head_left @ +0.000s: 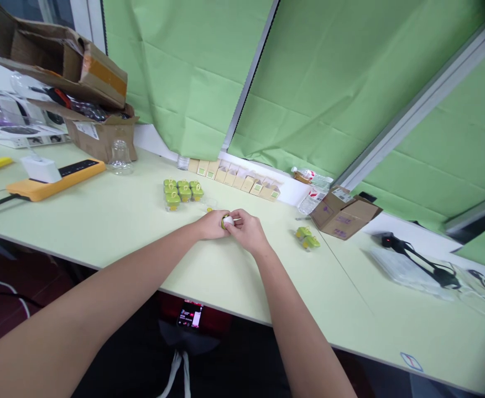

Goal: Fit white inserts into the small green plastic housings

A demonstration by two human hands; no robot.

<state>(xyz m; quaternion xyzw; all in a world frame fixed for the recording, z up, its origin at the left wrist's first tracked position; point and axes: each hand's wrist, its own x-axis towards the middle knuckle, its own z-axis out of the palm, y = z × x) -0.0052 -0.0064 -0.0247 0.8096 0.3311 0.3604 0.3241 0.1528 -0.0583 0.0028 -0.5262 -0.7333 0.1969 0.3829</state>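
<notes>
My left hand (211, 224) and my right hand (248, 231) meet over the middle of the table, both closed around a small green lid (226, 221) with a white round piece at it. Fingers hide part of it, so I cannot tell how the pieces fit together. Just beyond my left hand is a small clear container (210, 205) with something yellow at its base. A cluster of several clear containers with green looped lids (183, 190) stands to the left. A couple more green-lidded containers (307, 237) sit to the right.
Several small tan boxes (234, 177) line the wall. At left are a yellow power strip (80, 168), a clear jar (120, 157) and an open cardboard box (101, 135). At right stand another cardboard box (344, 215) and clear bottles (311, 202). A phone (189, 315) lies below the table edge.
</notes>
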